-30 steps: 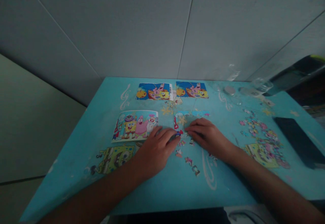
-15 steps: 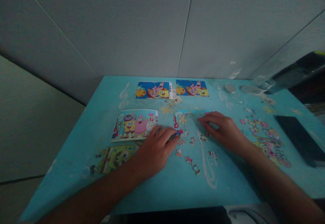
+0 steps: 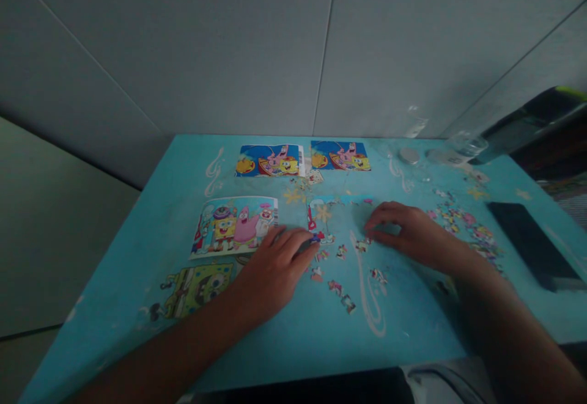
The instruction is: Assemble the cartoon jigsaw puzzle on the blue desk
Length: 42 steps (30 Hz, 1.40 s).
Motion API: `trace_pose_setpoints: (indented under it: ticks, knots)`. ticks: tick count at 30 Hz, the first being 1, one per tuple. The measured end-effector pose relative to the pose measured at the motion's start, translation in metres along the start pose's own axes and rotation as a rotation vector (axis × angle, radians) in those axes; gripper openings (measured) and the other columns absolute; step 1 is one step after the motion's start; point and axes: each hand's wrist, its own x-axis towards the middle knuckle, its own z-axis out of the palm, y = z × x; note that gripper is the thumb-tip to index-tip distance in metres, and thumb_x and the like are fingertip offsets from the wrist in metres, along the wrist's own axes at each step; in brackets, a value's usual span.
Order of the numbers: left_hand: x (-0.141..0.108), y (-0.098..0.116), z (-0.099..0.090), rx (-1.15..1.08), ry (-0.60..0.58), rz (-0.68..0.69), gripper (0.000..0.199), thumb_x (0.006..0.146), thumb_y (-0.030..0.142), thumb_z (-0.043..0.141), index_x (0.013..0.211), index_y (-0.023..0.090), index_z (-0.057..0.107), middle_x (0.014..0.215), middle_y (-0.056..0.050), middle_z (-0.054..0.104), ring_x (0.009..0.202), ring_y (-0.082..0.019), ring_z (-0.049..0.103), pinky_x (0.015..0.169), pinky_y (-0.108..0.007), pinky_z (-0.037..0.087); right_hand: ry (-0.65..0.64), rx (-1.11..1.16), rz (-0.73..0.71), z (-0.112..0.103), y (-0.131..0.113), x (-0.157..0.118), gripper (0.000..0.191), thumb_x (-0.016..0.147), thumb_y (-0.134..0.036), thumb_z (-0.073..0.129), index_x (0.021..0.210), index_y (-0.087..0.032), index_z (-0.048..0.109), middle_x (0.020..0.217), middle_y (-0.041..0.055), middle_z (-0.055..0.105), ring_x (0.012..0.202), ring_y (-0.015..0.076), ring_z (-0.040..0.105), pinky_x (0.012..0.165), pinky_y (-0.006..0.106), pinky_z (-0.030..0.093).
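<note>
A partly joined jigsaw puzzle (image 3: 337, 199) lies on the table, its top strip and left side put together. My left hand (image 3: 275, 266) rests at its lower left corner, thumb and forefinger closing on a blue and red puzzle piece (image 3: 317, 236). On the other side, my right hand (image 3: 406, 233) hovers low with thumb and fingertips pinched; what is between them is too small to make out. Just below those fingertips is a loose piece (image 3: 362, 246). Several more loose pieces (image 3: 342, 252) are scattered between and below my hands.
A cartoon picture card (image 3: 236, 227) lies left of the puzzle, above a yellow cartoon figure (image 3: 199, 288). Two blue picture cards (image 3: 270, 161) lie at the back. Right of my right arm are a heap of pieces (image 3: 472, 227) and a dark phone-like slab (image 3: 534, 245). Clear containers (image 3: 465, 147) stand behind.
My right hand has moved from inside the puzzle's frame toward me and slightly right, near the loose piece. My left hand stays at the puzzle corner. The view has shifted slightly.
</note>
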Motion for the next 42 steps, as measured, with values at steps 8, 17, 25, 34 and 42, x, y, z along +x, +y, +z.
trace_pose_setpoints:
  ticks: [8,17,25,34,42]
  knots:
    - [-0.001,0.0,0.001,0.005,0.008,0.003,0.038,0.097,0.01,0.054,0.135,0.014,0.058,0.129,-0.014,0.058,0.121,-0.029,0.051,0.106,-0.054,0.046,-0.135,0.053,-0.057,0.005,-0.006,-0.003,0.015,0.091,-0.035,0.073,0.105,-0.03,0.075,0.105,0.003,0.07,0.097,0.0207,0.068,0.089,0.038,0.055]
    - [-0.001,0.0,0.001,-0.001,0.019,0.004,0.039,0.098,0.009,0.05,0.135,0.015,0.058,0.13,-0.014,0.059,0.12,-0.029,0.053,0.105,-0.056,0.047,-0.127,0.05,-0.09,0.007,-0.008,-0.004,0.032,0.087,-0.034,0.078,0.118,-0.033,0.073,0.112,0.0036,0.07,0.102,0.0214,0.068,0.094,0.039,0.055]
    - [-0.001,0.0,0.0,-0.008,-0.009,-0.007,0.042,0.097,0.006,0.047,0.137,0.015,0.057,0.131,-0.014,0.058,0.122,-0.029,0.053,0.107,-0.056,0.045,-0.096,0.017,-0.039,-0.001,-0.002,-0.004,0.012,0.092,-0.028,0.07,0.104,-0.029,0.073,0.107,0.003,0.071,0.102,0.0214,0.067,0.093,0.039,0.054]
    - [-0.002,0.0,0.002,-0.009,-0.024,-0.018,0.045,0.096,0.007,0.051,0.14,0.015,0.055,0.132,-0.015,0.057,0.122,-0.03,0.052,0.107,-0.057,0.045,-0.097,0.085,-0.133,0.018,-0.032,0.005,0.011,0.098,-0.028,0.064,0.104,-0.026,0.074,0.099,0.0038,0.07,0.095,0.0194,0.066,0.087,0.035,0.054]
    - [-0.001,0.0,0.001,-0.001,-0.013,-0.004,0.04,0.097,0.009,0.052,0.137,0.013,0.058,0.131,-0.015,0.058,0.123,-0.03,0.051,0.107,-0.055,0.046,-0.106,0.071,-0.155,0.025,-0.032,0.007,0.009,0.096,-0.03,0.069,0.102,-0.026,0.074,0.099,0.0031,0.07,0.095,0.0193,0.065,0.088,0.035,0.052]
